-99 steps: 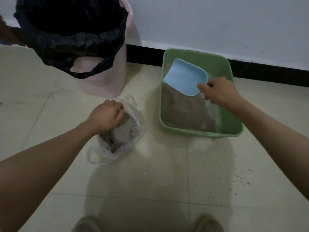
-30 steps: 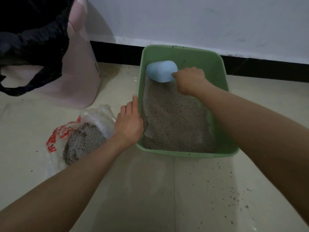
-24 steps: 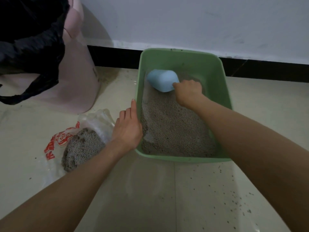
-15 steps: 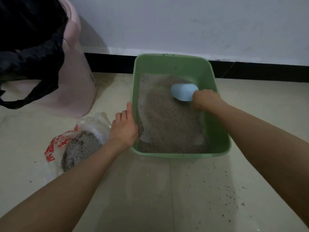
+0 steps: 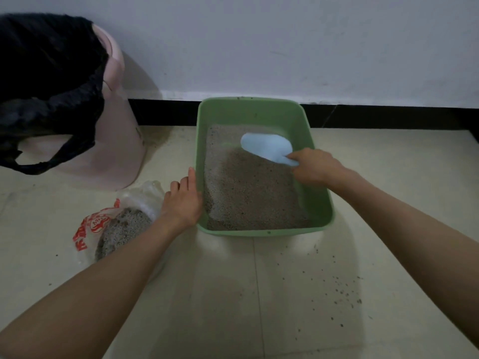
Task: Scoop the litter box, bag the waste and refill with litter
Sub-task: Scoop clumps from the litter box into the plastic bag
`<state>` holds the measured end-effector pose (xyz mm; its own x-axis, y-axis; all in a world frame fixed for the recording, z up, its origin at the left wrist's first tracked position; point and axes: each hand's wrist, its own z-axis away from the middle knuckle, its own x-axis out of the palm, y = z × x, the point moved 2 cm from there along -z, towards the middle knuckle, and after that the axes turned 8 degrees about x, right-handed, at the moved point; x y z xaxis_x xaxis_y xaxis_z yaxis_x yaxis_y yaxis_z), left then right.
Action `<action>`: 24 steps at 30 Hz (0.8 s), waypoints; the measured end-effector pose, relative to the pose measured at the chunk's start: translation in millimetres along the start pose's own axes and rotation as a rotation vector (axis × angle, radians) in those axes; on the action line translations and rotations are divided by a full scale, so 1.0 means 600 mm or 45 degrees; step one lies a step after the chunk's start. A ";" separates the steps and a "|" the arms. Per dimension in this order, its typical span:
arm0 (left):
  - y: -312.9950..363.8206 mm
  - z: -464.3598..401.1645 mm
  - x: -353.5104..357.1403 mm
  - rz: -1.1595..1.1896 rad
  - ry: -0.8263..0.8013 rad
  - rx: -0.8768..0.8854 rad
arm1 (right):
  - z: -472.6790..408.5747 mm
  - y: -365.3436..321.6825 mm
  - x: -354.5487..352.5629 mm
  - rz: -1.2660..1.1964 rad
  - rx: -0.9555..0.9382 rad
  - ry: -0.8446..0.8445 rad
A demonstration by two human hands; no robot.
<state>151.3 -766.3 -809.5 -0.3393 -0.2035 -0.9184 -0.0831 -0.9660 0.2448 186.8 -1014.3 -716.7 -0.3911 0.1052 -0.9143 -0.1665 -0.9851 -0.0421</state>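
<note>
While our left hand [image 5: 182, 203] rested with straight fingers against the near left wall of the box [image 5: 201, 141], our right hand [image 5: 315, 167] gripped the handle of the scoop [image 5: 267, 147], fingers curled round it. The scoop lay in the far right part of the box, its blue bowl tilted and its lower edge in the litter [image 5: 248, 187].

Compared with half a second before, the scoop had turned, so that we now saw more of its length, and it stood a little farther from us in the box. One second before, it had been at the far left corner of the box; so it had travelled across the far side. Some seconds earlier our left hand was still in the bag [image 5: 121, 226], and now it had left the bag and steadied the box instead.

We judged from this that the litter was being raked and levelled, or searched for clumps; we could not tell which. The litter looked thinner at the near left of the box, where a pale patch showed.

The bag lay on the floor just left of the box, with grey litter inside it. The bin [image 5: 114, 151] with its black liner [image 5: 49, 81] stood farther left of the box, against the wall. Loose grains [image 5: 342, 294] lay on the floor at the near right of the box.
</note>
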 end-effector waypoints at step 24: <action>-0.015 -0.018 0.035 -0.102 0.091 0.076 | 0.067 0.255 0.247 -1.899 1.033 -0.055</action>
<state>154.8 -763.8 -834.1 -0.2621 -0.1389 -0.9550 -0.1640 -0.9688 0.1859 67.3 -1144.0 -842.3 0.5021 0.8242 -0.2619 -0.7658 0.2830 -0.5775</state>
